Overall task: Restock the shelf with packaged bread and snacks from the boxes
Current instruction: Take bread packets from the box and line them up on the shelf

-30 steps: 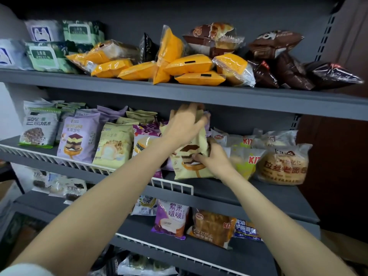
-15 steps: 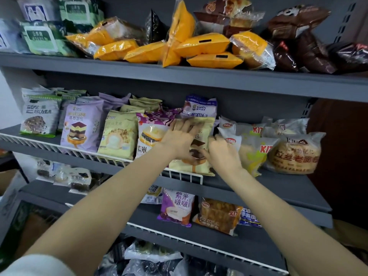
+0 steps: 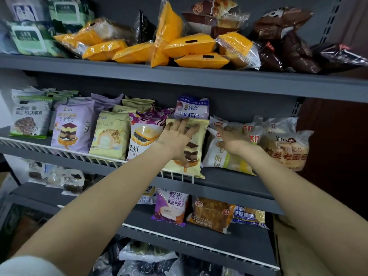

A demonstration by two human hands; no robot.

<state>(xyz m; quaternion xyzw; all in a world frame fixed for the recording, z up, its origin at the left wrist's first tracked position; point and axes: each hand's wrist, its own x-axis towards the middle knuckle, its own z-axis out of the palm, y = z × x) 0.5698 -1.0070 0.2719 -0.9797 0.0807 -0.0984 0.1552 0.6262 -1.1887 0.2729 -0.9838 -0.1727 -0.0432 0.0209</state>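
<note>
While the left hand (image 3: pixel 176 139) lies flat with straight fingers on the pale yellow plastic packet printed with a layered chocolate cake (image 3: pixel 187 150), the packet stands nearly upright on the grey metal middle shelf (image 3: pixel 235 176), its bottom edge at the end of the white wire front rail (image 3: pixel 83 156). The right hand (image 3: pixel 234 139) is open too, fingers spread loosely over the clear-and-white bread bag with red lettering (image 3: pixel 221 156) just beside it, gripping nothing. The step, as I judge it, is seating the yellow packet in line with its neighbours. To do it well, press evenly with the palm so the soft bread inside is not crushed, tuck the bottom edge behind the rail, and use the right hand to keep the white bag from leaning into the gap. The purple-flowered packet (image 3: pixel 145 134) on the left should stay face-forward.
</note>
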